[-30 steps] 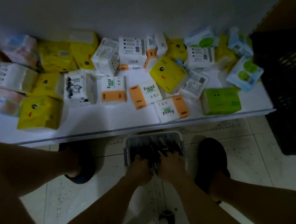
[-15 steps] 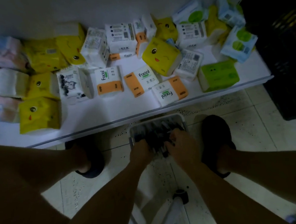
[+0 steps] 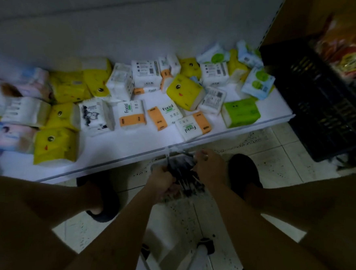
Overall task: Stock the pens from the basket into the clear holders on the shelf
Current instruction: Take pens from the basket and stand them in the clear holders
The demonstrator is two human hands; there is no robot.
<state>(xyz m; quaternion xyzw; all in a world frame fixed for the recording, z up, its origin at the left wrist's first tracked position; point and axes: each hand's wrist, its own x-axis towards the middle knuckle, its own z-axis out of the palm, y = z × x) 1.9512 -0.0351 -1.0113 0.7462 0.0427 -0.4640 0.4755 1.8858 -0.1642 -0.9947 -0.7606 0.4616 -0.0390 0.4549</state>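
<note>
My left hand (image 3: 160, 184) fisted round a bundle of pens (image 3: 183, 177), right hand (image 3: 208, 167) curled on more just above the basket (image 3: 152, 167); best square their tips before lifting.

Yellow face-print tissue packs (image 3: 184, 92), orange-and-white packs (image 3: 132, 114), green pack (image 3: 240, 113), black crate (image 3: 322, 102), speckled pale floor (image 3: 287, 161), dark pens (image 3: 181, 173)

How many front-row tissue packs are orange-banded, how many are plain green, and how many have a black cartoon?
Orange-banded packs: 3
Green pack: 1
Black-cartoon pack: 1
Total: 5
</note>
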